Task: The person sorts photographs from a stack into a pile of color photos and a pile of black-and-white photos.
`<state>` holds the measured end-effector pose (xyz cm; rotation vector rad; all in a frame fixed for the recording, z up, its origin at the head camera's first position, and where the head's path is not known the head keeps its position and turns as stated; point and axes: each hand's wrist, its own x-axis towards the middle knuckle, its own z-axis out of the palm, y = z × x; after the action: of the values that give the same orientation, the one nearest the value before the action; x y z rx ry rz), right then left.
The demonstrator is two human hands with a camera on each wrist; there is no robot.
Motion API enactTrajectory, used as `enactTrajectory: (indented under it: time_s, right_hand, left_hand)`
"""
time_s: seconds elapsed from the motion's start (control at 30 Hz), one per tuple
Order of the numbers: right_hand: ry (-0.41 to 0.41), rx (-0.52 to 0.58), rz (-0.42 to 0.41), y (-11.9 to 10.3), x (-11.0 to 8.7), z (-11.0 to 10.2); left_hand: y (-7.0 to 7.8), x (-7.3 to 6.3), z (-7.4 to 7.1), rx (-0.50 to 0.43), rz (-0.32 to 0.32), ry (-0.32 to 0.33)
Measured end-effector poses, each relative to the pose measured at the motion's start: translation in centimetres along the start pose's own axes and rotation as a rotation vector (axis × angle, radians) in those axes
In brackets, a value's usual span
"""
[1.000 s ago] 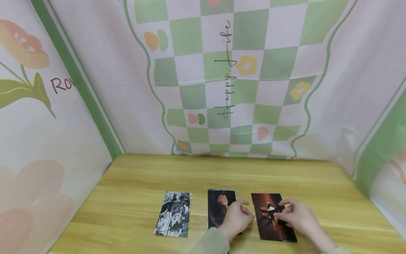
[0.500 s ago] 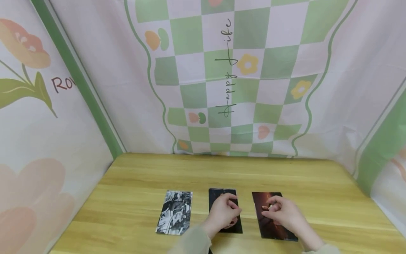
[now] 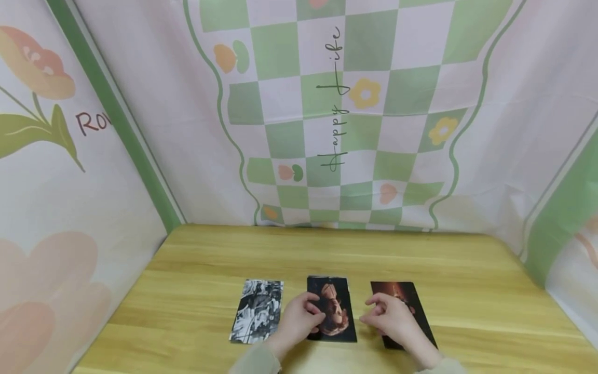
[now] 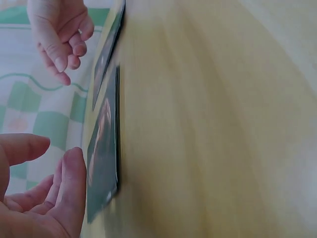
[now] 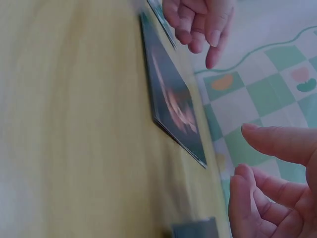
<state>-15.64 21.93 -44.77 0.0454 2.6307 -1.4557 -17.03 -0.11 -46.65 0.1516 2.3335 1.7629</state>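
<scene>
Three photo cards lie in a row on the table. The middle one, a dark card with a reddish portrait (image 3: 333,307), tops a small stack whose layered edges show in the left wrist view. My left hand (image 3: 298,318) is above the gap between it and the black-and-white card (image 3: 258,309), overlapping its left edge in the head view. Thumb and fingers are apart, holding nothing. My right hand (image 3: 391,318) hovers over the left side of the dark red-brown card (image 3: 422,322), hiding much of its picture. Its fingers are loosely bent with nothing between them.
The wooden table (image 3: 196,259) meets a hanging cloth (image 3: 322,130) with green and white checks at its back edge. More cloth hangs at the left (image 3: 56,208) and right sides.
Both hands have moved left: the left from above the middle card to its left edge, the right from the right card toward the gap beside the middle one. The cards stay put.
</scene>
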Motion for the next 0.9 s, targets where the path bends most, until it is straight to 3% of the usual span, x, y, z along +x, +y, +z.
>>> enactTrajectory:
  time_s: [0.17,0.37,0.63,0.9]
  right_hand:
    - [-0.007,0.009,-0.038,0.1,0.2,1.2]
    - [0.017,0.003,-0.014,0.3,0.4,2.4]
    - [0.085,-0.032,0.000,0.5,0.6,3.2]
    - [0.104,0.007,0.045,0.0,0.8,3.6]
  left_hand:
    - [-0.3,-0.1,-1.0,-0.003,-0.010,0.000]
    - [-0.7,-0.1,-1.7,-0.018,0.005,0.022]
    - [-1.4,0.1,-1.9,-0.001,0.011,0.049]
    - [-1.7,0.2,-1.8,0.001,0.022,0.053]
